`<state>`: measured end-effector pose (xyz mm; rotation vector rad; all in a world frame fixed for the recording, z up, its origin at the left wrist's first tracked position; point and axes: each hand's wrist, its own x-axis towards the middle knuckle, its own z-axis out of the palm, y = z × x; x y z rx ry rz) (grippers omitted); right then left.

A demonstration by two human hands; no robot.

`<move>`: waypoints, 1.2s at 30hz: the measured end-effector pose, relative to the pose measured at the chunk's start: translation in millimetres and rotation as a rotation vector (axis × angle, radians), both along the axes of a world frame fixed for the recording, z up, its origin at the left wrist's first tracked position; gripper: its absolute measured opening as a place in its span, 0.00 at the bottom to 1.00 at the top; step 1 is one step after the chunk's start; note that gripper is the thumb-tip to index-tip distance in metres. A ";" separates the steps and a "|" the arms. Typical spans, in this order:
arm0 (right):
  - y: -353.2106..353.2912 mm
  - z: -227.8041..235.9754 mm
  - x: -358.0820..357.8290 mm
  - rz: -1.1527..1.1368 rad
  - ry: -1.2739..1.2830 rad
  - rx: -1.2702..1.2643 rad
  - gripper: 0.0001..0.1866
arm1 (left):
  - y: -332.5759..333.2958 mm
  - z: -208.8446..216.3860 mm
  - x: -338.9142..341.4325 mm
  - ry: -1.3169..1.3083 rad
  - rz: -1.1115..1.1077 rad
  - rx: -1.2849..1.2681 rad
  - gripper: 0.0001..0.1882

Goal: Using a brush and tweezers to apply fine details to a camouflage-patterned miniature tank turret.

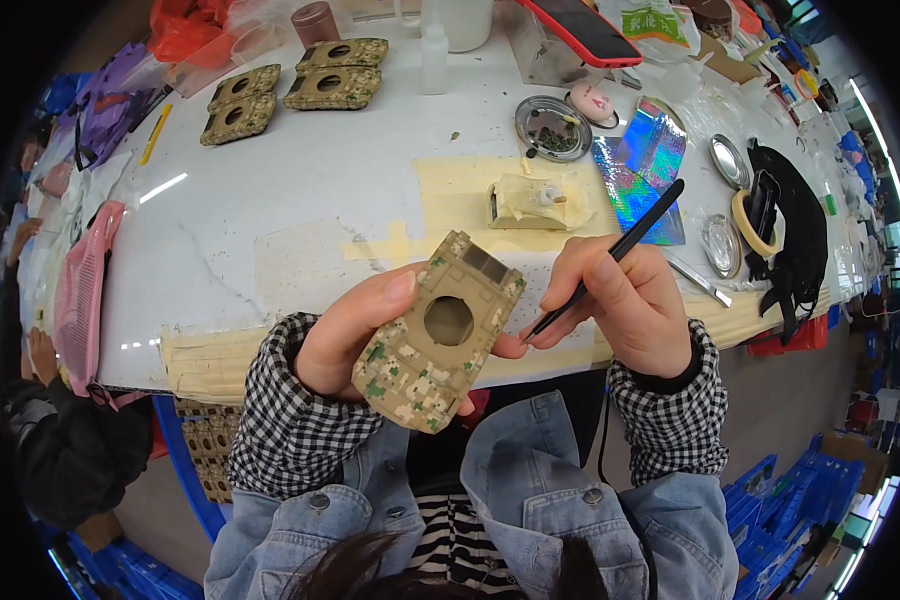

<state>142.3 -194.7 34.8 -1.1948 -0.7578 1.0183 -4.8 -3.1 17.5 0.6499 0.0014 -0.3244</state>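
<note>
A tan model tank hull [440,345] with a pixel camouflage pattern and a round hole in its top lies in my left hand [355,325], thumb along its edge and fingers underneath. My right hand [630,305] pinches slim black tweezers [625,245]. Their fine tip points down, close beside the hull's right edge, near a fingertip of my left hand. Whether the tip grips anything is too small to tell. Beyond both hands, a tape-wrapped block [535,203] sits on the table. A round clear dish [553,128] with small green bits stands farther back.
Several camouflaged hulls [335,88] rest at the back left. Iridescent sheets [650,150], a roll of tape [755,225] and a black bag [795,235] lie to the right. A red-cased phone [582,32] sits at the back. At far left are a pink mesh pouch [88,295] and another person's sleeve [75,450].
</note>
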 end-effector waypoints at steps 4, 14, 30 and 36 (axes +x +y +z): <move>-0.2 -0.6 0.2 0.000 0.015 -0.007 0.18 | -0.3 0.7 0.1 0.002 0.004 -0.002 0.33; 1.1 -0.4 -0.1 -0.007 0.013 -0.020 0.18 | -0.6 0.7 0.1 0.009 0.013 0.025 0.33; 0.9 -2.8 -0.4 -0.024 0.021 -0.019 0.19 | -1.1 3.4 -0.3 0.025 0.016 0.028 0.33; 2.1 -1.6 -1.8 -0.039 0.016 -0.027 0.21 | 0.4 0.1 -0.8 0.020 0.004 0.021 0.34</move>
